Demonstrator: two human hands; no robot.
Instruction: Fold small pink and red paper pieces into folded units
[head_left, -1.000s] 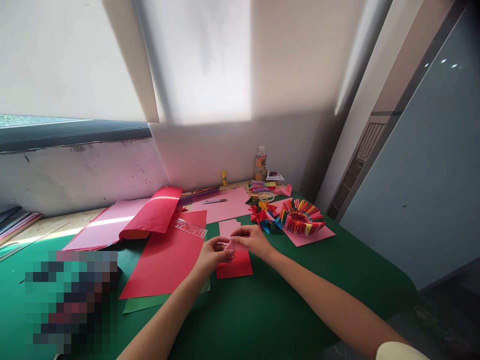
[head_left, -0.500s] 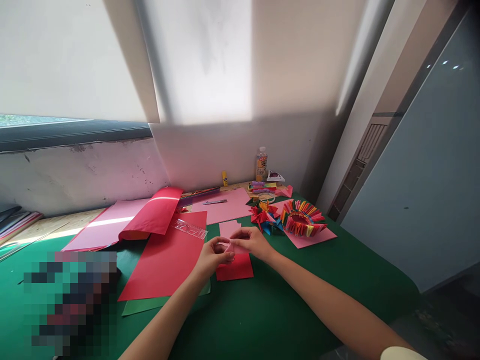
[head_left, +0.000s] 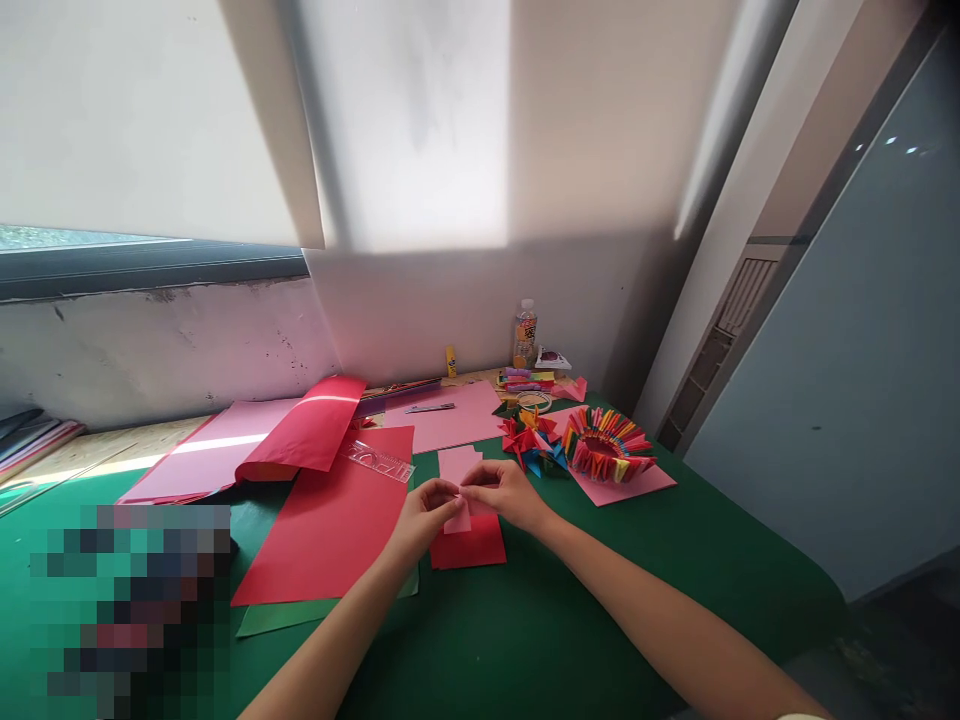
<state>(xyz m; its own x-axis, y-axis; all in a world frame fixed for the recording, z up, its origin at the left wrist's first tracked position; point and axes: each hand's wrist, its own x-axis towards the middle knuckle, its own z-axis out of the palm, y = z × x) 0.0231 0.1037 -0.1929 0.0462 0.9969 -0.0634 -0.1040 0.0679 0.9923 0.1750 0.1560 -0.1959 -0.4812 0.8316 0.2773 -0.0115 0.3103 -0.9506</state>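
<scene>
Between the fingertips of both hands is a small strip of pink paper point(head_left: 457, 518), its lower part hanging below the fingers. My left hand point(head_left: 429, 514) pinches it from the left, and my right hand point(head_left: 508, 492) pinches it from the right, the fingertips nearly meeting. Behind and partly under the hands lies another pink paper piece point(head_left: 456, 460). A red paper piece point(head_left: 480, 548) rests on the green table just below the hands. The fingers hide part of the held strip and its folds.
A large red sheet point(head_left: 330, 535) with a clear ruler point(head_left: 377, 461) on it lies to the left. A pen point(head_left: 430, 408) rests on a pink sheet point(head_left: 442, 428). At right sit a folded paper ring point(head_left: 609, 445) and paper stars point(head_left: 529, 432). A bottle point(head_left: 525, 335) stands behind.
The pink strip has turned so that it now hangs lengthwise below my fingers. Both hands still pinch it at about the same place. The view has shifted slightly.
</scene>
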